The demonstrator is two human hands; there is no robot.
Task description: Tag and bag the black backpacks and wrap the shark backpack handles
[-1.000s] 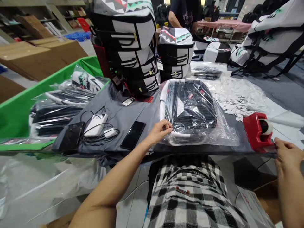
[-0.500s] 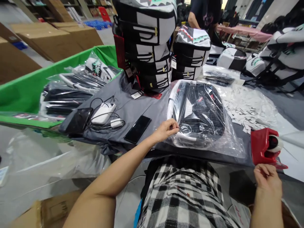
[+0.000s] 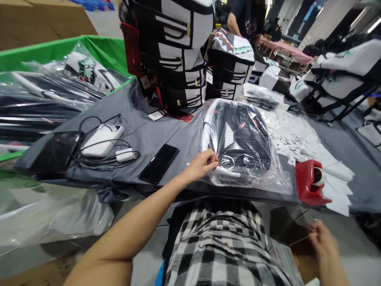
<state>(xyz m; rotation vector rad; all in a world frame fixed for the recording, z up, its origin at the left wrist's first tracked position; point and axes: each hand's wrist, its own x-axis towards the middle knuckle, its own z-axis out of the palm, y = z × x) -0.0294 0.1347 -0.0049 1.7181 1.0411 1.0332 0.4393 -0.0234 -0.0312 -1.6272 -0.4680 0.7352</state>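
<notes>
A black and white backpack [image 3: 258,143] lies with its ribbed back up on the grey cloth, inside a clear plastic bag [image 3: 281,184]. My left hand [image 3: 204,161] is closed in a pinch on the bag at its near left corner. Out to the lower right, off the table's front edge, my right hand [image 3: 323,238] is above an open cardboard box [image 3: 303,252]. Its fingers look curled but are smeared by motion, so whether they hold anything is unclear. A red tape dispenser [image 3: 305,182] stands at the table edge beyond that hand.
Stacked backpacks [image 3: 175,59] rise at the back. Bagged backpacks fill a green-lined bin [image 3: 101,43] on the left. A phone [image 3: 160,163], a white power bank [image 3: 102,141] with cables, and loose white paper slips [image 3: 293,139] lie on the table. Another person [image 3: 235,26] stands behind.
My right hand has moved down, away from the tape dispenser and towards the open box. My left hand still pinches the bag corner. The camera view has shifted.
</notes>
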